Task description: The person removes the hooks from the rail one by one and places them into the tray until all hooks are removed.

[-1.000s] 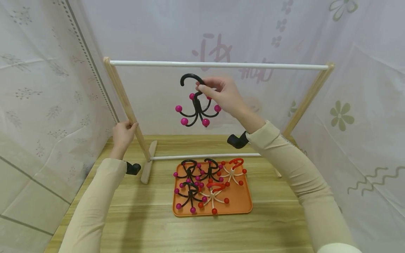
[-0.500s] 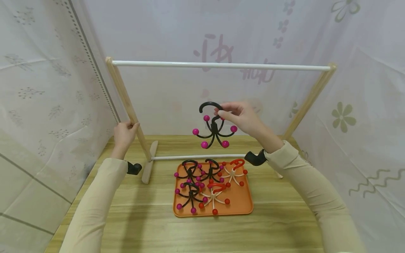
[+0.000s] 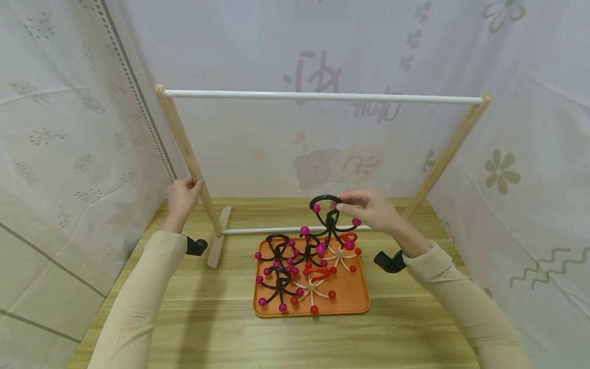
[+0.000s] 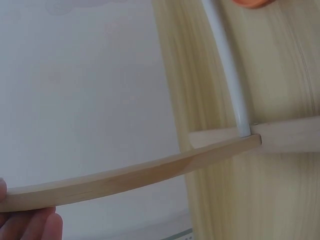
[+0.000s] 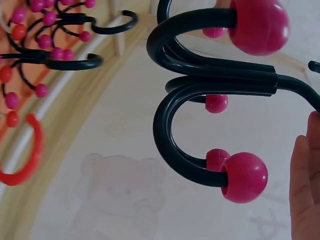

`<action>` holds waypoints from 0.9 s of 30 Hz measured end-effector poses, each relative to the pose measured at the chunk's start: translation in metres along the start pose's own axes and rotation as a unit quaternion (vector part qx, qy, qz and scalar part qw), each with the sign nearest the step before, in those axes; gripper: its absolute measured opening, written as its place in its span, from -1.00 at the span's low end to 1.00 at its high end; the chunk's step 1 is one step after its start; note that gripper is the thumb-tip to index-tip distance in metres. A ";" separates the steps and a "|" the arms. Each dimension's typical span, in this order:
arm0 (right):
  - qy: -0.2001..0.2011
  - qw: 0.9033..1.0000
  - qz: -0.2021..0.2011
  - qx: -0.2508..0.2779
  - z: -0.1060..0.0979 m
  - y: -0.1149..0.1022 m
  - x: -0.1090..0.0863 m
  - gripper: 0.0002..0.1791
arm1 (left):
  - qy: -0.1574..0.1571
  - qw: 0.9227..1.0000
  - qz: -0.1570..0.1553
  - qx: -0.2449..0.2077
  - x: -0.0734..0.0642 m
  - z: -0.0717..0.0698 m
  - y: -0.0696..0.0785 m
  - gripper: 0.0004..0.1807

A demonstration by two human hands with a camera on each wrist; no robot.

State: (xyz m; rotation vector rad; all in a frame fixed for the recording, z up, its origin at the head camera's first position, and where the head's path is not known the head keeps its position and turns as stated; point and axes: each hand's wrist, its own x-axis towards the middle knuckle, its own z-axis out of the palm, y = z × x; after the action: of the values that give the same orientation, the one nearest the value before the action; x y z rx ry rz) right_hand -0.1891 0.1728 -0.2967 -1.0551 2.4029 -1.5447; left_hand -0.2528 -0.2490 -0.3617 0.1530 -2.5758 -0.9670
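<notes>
My right hand (image 3: 375,211) pinches the curved hook of a black multi-arm hook hanger (image 3: 330,223) tipped with pink balls. It holds the hanger upright over the back right part of an orange tray (image 3: 349,300). Up close in the right wrist view, the black hanger (image 5: 250,76) spreads its curled arms beside the fingers (image 5: 303,170). On the left, my left hand (image 3: 182,199) grips the wooden post (image 3: 185,151) of a rack, and its fingertips (image 4: 50,227) show under the post in the left wrist view.
Several hangers lie in the tray: black ones (image 3: 278,283) with pink balls, and two white ones (image 3: 311,286) with red hooks and red balls. Behind the tray stands the rack, with a white top bar (image 3: 322,96) and a white lower bar (image 3: 251,231), on a wood-grain table (image 3: 392,328).
My right hand has come down and to the right, carrying the black hanger from just below the top bar to over the tray. The left hand stays on the post.
</notes>
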 end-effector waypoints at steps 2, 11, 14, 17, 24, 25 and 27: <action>0.002 1.000 0.009 -0.015 0.003 -0.002 -0.009 -0.78 | -0.003 1.000 -0.002 0.001 -0.001 0.000 0.000 -0.61; -0.008 1.000 0.019 0.020 0.009 0.026 -0.042 -0.80 | -0.008 1.000 -0.008 -0.003 -0.001 -0.001 0.001 -0.60; 0.006 0.999 0.031 0.023 0.010 0.047 -0.055 -0.78 | -0.003 1.000 -0.004 -0.002 -0.002 -0.001 0.002 -0.60; 0.016 0.999 0.027 0.039 0.013 0.065 -0.068 -0.76 | 0.002 1.000 0.000 -0.002 -0.002 -0.002 0.003 -0.62; 0.026 0.993 -0.013 0.116 0.024 0.088 -0.089 -0.76 | 0.006 1.000 0.004 0.001 -0.002 -0.002 0.003 -0.63; 0.032 0.993 -0.011 0.113 0.025 0.091 -0.091 -0.76 | 0.006 1.000 0.003 0.000 -0.002 -0.002 0.003 -0.63; 0.041 0.994 -0.006 0.105 0.028 0.096 -0.095 -0.76 | 0.005 1.000 0.004 0.000 -0.001 -0.002 0.002 -0.63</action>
State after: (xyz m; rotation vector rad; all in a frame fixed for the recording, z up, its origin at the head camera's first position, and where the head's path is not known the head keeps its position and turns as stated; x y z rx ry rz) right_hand -0.1529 0.2312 -0.4164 -0.9836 2.2250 -1.8294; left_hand -0.2508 -0.2480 -0.3593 0.1459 -2.5661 -0.9615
